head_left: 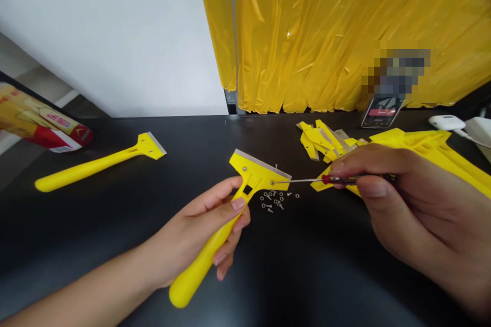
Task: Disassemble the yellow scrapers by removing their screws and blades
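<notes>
A yellow scraper with a metal blade along its head is gripped at the neck by my left hand. Two screws show on its head, one at each side. My right hand pinches a screwdriver with a dark red handle. The thin shaft points left, and its tip meets the right-hand screw of the scraper head. Just under the head, several small screws and nuts lie loose on the black table. Part of the screwdriver handle is hidden by my fingers.
Another yellow scraper lies at the left, near a red and yellow package. Behind my right hand are a pile of yellow head plates and several yellow handles. A phone and a white case stand farther back.
</notes>
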Motion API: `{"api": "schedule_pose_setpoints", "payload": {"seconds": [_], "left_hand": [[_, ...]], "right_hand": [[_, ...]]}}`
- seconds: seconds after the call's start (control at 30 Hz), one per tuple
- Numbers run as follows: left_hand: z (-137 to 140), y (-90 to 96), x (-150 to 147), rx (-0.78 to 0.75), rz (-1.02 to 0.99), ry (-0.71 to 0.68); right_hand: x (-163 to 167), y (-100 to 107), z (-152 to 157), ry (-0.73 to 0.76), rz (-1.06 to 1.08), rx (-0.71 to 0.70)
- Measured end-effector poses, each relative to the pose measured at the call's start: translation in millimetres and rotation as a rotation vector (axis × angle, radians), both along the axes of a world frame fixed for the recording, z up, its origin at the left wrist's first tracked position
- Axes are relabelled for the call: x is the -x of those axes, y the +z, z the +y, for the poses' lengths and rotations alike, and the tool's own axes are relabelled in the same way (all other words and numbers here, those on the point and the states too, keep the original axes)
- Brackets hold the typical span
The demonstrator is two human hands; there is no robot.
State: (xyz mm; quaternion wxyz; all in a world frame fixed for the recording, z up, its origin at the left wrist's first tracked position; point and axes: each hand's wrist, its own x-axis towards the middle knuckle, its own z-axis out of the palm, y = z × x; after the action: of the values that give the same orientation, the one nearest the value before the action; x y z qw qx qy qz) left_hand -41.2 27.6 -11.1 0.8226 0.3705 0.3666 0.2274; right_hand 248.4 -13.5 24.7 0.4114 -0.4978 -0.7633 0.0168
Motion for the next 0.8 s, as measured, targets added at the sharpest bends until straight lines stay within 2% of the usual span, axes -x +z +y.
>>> {"api": "schedule_pose_setpoints", "payload": {"seconds": [0.57, 0.63, 0.8], "left_hand": [[1, 2.7, -3, -0.075, 0.019, 0.014], [1, 3.1, -3, -0.081, 0.024, 0.005], [-6, 6.9, -6, -0.076, 0.034, 0.022]], "right_hand": [[3, 12, 3, 0.224, -0.132, -0.012], [2, 13, 3, 0.175, -0.198, -0.031], [6, 25, 4, -0.126, -0.471, -0.151]]}}
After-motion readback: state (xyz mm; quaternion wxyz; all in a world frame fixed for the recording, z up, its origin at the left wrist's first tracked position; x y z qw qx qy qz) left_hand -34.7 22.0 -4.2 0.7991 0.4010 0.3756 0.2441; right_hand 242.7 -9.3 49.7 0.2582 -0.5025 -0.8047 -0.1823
